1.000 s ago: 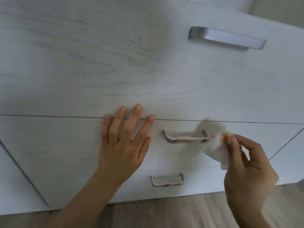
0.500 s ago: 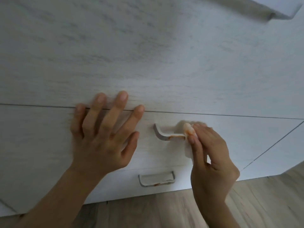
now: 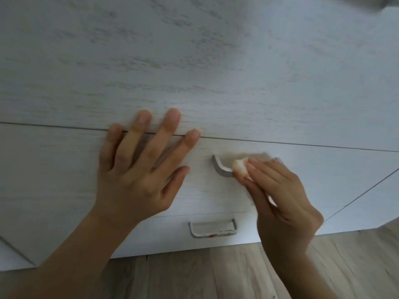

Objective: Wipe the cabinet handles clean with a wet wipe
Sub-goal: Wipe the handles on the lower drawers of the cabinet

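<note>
Orange-stained wet wipe rubbing centre handle.
The right hand is pinching it, left hand lying flat; soiled fold risks re-smearing.

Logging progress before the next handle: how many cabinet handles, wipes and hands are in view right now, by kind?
cabinet handles: 2, the middle handle and the lower handle
wet wipe: 1
hands: 2, the left hand and the right hand
total: 5
</note>
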